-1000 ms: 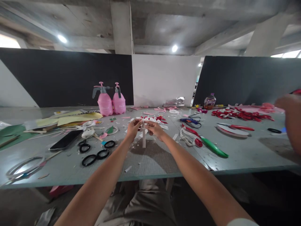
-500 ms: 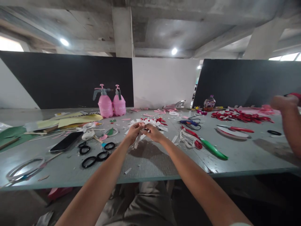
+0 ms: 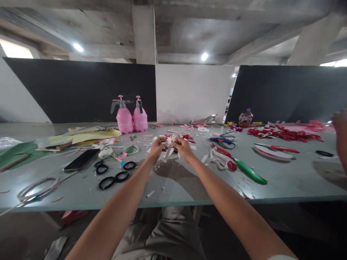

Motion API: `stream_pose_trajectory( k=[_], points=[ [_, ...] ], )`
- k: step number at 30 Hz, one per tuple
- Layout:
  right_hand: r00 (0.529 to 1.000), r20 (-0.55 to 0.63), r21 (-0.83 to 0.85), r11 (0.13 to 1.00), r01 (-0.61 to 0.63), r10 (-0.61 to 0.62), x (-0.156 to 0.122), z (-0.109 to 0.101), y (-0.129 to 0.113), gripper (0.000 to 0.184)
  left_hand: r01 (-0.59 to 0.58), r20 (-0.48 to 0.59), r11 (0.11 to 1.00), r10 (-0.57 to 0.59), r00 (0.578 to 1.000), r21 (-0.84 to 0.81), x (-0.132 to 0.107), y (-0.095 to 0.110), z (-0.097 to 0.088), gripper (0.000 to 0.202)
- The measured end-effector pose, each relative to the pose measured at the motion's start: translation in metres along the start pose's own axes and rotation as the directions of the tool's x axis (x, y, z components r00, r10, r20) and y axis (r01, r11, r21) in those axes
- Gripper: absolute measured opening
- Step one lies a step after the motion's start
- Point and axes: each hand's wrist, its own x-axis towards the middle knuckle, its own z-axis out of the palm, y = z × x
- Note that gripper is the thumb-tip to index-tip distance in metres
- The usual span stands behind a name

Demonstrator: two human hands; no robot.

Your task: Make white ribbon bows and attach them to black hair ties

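Note:
My left hand point(image 3: 157, 148) pinches the left side of a white ribbon piece point(image 3: 168, 151), just above the table. From the other side my right hand point(image 3: 183, 147) grips the same ribbon with thumb and fingers. One ribbon end hangs down between the hands. Behind them lies a heap of white ribbon strips and red ribbon pieces point(image 3: 187, 137), partly covered by my fingers. Two pairs of black-handled scissors point(image 3: 114, 180) rest left of my forearms. Loose white and red ribbon point(image 3: 219, 160) lies to the right, beside a green-handled tool point(image 3: 251, 171).
Two pink spray bottles point(image 3: 124, 121) stand at the back. At left are a phone point(image 3: 81, 159) and yellow sheets point(image 3: 92, 136). A blue glue gun point(image 3: 222, 141), a ribbon roll point(image 3: 273, 152) and red ribbons point(image 3: 284, 134) lie right. A co-worker's arm point(image 3: 341, 137) shows at the right edge.
My hands have drawn slightly apart, showing more of the white ribbon between them. The view has shifted a little left, and the co-worker's arm is now mostly outside the right edge.

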Motion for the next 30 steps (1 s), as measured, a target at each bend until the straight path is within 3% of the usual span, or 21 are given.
stream_pose_trajectory(
  k=[5,10,14,18,24,30],
  points=[
    [1.0,-0.017,0.03,0.999,-0.014,0.014,0.0,0.0,0.0,0.034,-0.01,-0.01,1.0,0.01,1.0,0.004,0.0,0.0,0.0,0.039],
    [0.998,0.056,-0.014,1.0,-0.024,0.025,-0.003,0.002,-0.001,0.045,-0.041,-0.032,0.998,0.042,0.999,0.039,0.001,-0.001,0.001,0.034],
    [0.996,0.092,-0.017,1.0,-0.011,0.013,-0.004,0.004,0.0,0.051,-0.119,-0.085,0.983,0.131,0.988,0.14,0.003,-0.005,0.002,0.034],
    [0.995,0.102,-0.005,1.0,0.009,-0.008,-0.003,0.007,0.0,0.05,-0.214,-0.161,0.936,0.265,0.951,0.28,0.004,-0.009,0.001,0.032],
    [0.997,-0.018,0.026,0.996,0.08,-0.08,-0.001,0.01,0.002,0.051,-0.206,-0.229,0.912,0.298,0.926,0.354,0.005,-0.01,0.0,0.033],
    [0.994,-0.08,0.087,0.993,0.075,-0.069,-0.002,0.01,-0.001,0.05,-0.289,-0.16,0.882,0.368,0.916,0.371,0.003,-0.006,0.004,0.027]
  ],
)
